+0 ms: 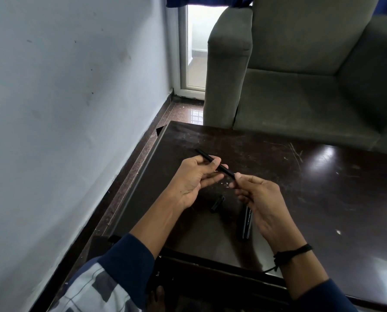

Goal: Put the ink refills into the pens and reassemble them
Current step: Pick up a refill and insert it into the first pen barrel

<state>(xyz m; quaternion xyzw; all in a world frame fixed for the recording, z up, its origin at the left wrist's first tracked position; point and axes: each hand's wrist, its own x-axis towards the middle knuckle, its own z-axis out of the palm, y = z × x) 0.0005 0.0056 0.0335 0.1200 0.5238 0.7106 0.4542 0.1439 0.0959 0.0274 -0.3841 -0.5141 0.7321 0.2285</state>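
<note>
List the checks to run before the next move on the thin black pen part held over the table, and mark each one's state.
1. Left hand grips the thin black pen part: ok.
2. Right hand pinches that part's near end: ok.
3. Refill seated inside the held part: cannot tell.
4. Short black piece lies on the table below the hands, ready to pick up: ok.
5. Black pen with white lettering lies flat on the table beside the right hand: ok.
</note>
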